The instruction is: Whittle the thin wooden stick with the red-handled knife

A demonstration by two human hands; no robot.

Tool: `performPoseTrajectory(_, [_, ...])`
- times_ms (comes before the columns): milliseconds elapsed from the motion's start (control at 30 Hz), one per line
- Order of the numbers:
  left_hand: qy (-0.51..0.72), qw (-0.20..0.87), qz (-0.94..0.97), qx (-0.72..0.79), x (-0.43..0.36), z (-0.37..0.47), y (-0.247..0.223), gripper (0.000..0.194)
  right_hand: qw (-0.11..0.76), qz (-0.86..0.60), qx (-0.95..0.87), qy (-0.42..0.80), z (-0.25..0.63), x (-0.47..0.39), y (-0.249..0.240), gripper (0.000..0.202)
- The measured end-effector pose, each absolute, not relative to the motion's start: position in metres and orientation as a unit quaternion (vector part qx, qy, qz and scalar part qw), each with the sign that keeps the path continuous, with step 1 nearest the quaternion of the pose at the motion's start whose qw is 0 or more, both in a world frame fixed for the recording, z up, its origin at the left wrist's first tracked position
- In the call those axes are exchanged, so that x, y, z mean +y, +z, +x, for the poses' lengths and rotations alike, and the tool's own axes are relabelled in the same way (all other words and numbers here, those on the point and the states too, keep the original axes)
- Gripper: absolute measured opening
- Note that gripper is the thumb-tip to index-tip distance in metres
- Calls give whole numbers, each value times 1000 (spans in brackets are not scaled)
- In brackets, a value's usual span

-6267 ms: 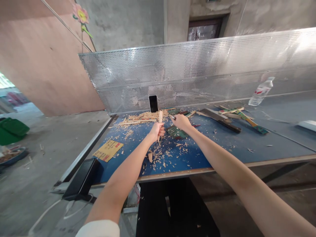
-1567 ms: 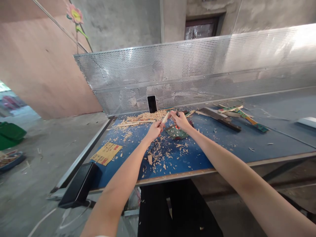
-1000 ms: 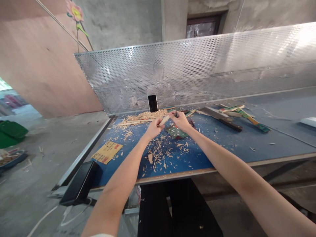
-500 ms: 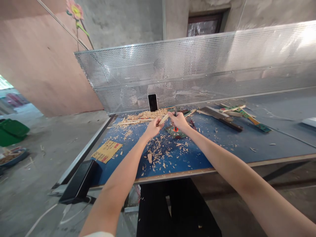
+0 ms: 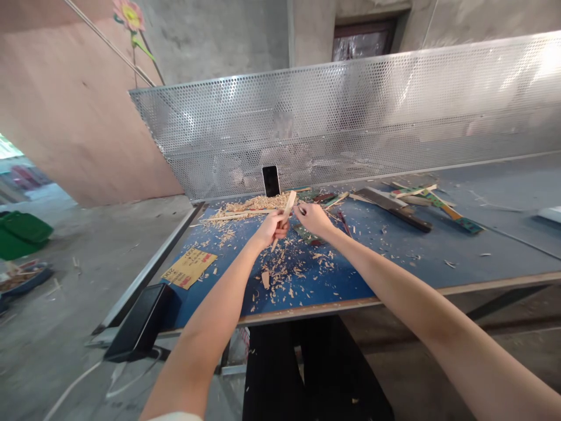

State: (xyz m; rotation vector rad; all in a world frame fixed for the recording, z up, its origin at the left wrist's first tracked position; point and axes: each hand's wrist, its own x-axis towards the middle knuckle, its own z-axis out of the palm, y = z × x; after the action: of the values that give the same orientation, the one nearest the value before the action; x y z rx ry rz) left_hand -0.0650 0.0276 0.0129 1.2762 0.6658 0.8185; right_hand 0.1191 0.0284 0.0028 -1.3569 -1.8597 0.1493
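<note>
My left hand [image 5: 274, 227] is closed around a pale wooden strip [image 5: 290, 203], which stands tilted up with its lower end showing below my fingers. Just right of the strip, my right hand [image 5: 314, 218] is closed with a small dark thing between thumb and fingers, mostly hidden, probably the tool seen earlier. Both hands are over the blue tabletop [image 5: 245, 292], which is strewn with wood shavings [image 5: 283, 266]. Behind them a phone [image 5: 271, 180] stands upright in a heap of shavings.
Yellow sandpaper [image 5: 190, 268] and a black box [image 5: 139, 323] lie at the left edge. To the right are a dark-handled saw [image 5: 394, 210] and crossed painted strips [image 5: 453, 213]. A perforated metal screen [image 5: 307, 128] stands behind.
The wooden strip has swung more upright in my left hand. My right hand has let go of its end and turned, and the dark tool that stood up from it is now mostly hidden.
</note>
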Motion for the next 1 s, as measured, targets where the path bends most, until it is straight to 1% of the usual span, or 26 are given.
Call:
performPoseTrajectory(133, [364,682,559,299,27,-64,16,22,352,-575,-739,15,116,31,-2,11])
performPoseTrajectory(167, [368,676,560,305,25,-64,17,21,337,-573,-747,6,116,31,-3,11])
performPoseTrajectory(267, [370,650,576,329,20,-63,19,17,275,-583,-764,-25,117,32,-2,24])
performPoseTrajectory(367, [361,611,609,355,15,-63,20,18,213,-617,-757,-42,116,28,3,36])
performPoseTrajectory(467, [355,585,630,368,13,-62,20,18,175,-632,-754,-39,113,23,7,35])
performPoseTrajectory(567, [357,578,621,390,10,-59,21,17,159,-644,-747,-41,110,20,8,34])
performPoseTrajectory(733, [370,573,606,408,4,-55,23,14,165,-646,-744,-40,108,19,7,35])
performPoseTrajectory(867, [366,557,620,413,3,-51,19,22,175,-659,-731,-23,108,23,4,36])
performPoseTrajectory(1000, [353,586,594,424,3,-46,14,23,172,-676,-717,-3,108,28,2,32])
